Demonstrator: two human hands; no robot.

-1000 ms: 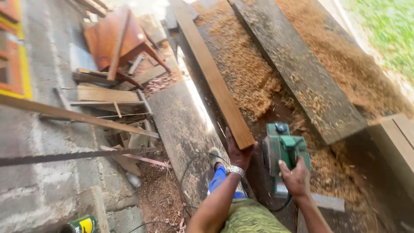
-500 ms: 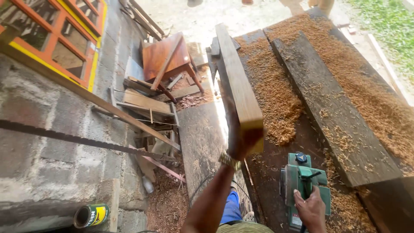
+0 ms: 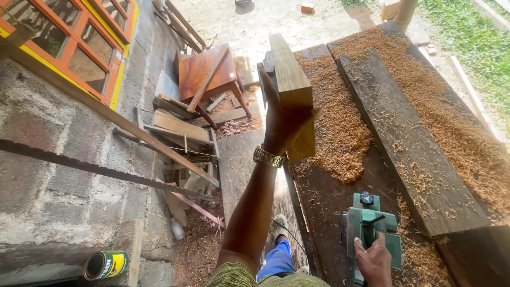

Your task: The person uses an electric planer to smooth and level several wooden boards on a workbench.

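My left hand (image 3: pixel 281 125) grips the near end of a long pale wooden beam (image 3: pixel 289 79) and holds it raised, end-on toward the camera, above the workbench. A metal watch sits on that wrist. My right hand (image 3: pixel 375 261) rests on the handle of a green electric planer (image 3: pixel 371 226) that sits on the dark workbench (image 3: pixel 326 204) at the lower right. Wood shavings (image 3: pixel 334 122) cover the bench beside the beam.
A wide dark plank (image 3: pixel 409 138) lies along the bench to the right, strewn with shavings. Left is a block wall with an orange window frame (image 3: pixel 79 48), a tin can (image 3: pixel 105 264) on a ledge, scrap timber and a reddish stool (image 3: pixel 204 72). Grass borders the far right.
My left hand has lifted the beam's near end off the bench up toward the camera. The view has tilted toward the wall. My right hand stays on the planer.
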